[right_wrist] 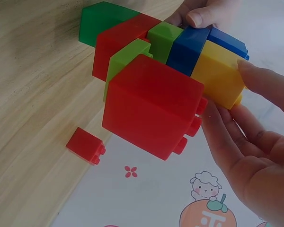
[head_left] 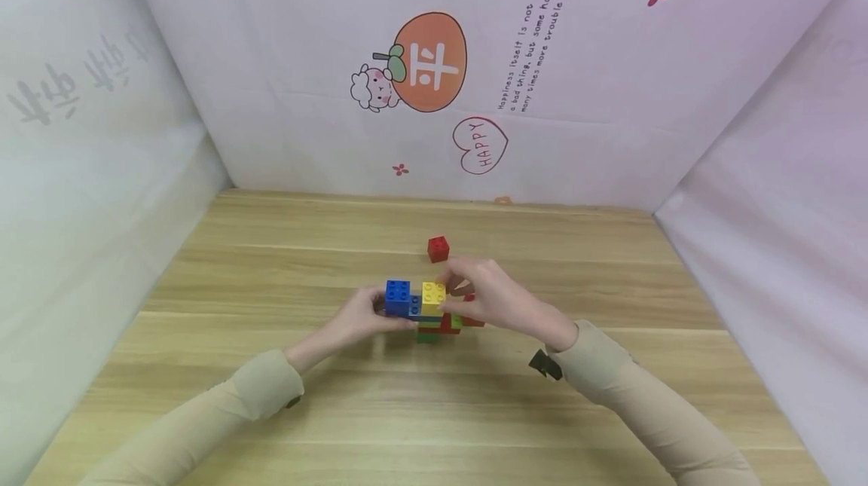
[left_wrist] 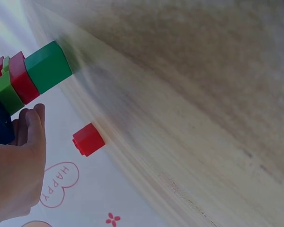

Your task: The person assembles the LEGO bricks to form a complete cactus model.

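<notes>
A stack of toy building bricks stands near the middle of the table. Its base is a dark green brick (right_wrist: pixel 106 21), with a red brick (right_wrist: pixel 125 42) and lime green bricks (right_wrist: pixel 163 40) above. A long blue brick (right_wrist: pixel 188 52) crosses higher up, bearing a blue brick (head_left: pixel 397 298) on the left and a yellow brick (head_left: pixel 432 298) on the right. From the left, my left hand (head_left: pixel 359 316) grips the blue part between thumb and fingers. My right hand (head_left: pixel 498 301) pinches the yellow brick. A large red brick (right_wrist: pixel 151 104) sits on the stack's right side.
Behind the stack a loose red brick (head_left: pixel 438 249) lies on the wooden table (head_left: pixel 285 260). White printed cloth (head_left: pixel 291 94) encloses the back and both sides. A dark object (head_left: pixel 545 364) shows at the right sleeve cuff.
</notes>
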`<state>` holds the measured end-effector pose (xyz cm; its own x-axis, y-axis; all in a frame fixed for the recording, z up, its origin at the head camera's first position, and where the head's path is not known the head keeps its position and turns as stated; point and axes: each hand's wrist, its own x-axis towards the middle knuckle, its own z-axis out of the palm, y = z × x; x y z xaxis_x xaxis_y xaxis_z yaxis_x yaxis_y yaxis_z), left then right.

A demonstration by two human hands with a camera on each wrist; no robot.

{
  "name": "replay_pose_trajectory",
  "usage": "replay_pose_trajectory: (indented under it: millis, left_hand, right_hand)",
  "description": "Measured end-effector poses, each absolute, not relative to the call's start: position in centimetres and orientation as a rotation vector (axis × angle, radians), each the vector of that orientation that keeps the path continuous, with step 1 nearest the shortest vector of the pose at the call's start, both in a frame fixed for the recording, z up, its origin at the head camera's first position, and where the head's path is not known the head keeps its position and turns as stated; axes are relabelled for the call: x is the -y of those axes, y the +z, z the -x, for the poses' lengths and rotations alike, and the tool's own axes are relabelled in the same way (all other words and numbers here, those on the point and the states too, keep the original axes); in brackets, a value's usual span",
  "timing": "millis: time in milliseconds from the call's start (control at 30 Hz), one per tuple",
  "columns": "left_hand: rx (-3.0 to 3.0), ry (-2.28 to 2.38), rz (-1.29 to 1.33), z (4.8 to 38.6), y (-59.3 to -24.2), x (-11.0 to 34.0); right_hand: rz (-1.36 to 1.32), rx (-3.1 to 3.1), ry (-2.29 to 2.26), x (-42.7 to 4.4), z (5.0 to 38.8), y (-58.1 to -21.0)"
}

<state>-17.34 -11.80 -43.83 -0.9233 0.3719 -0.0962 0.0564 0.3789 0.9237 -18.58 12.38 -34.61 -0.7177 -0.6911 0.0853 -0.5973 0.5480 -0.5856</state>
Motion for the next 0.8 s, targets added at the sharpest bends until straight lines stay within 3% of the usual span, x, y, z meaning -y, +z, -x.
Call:
replay_pose_trajectory:
  millis: [800]
  left_hand:
    - [-2.271, 1.607, -0.369, 17.1, -42.9, 12.6]
  right_hand:
    - [1.054, -2.588, -0.989, -14.4, 20.2, -35.1]
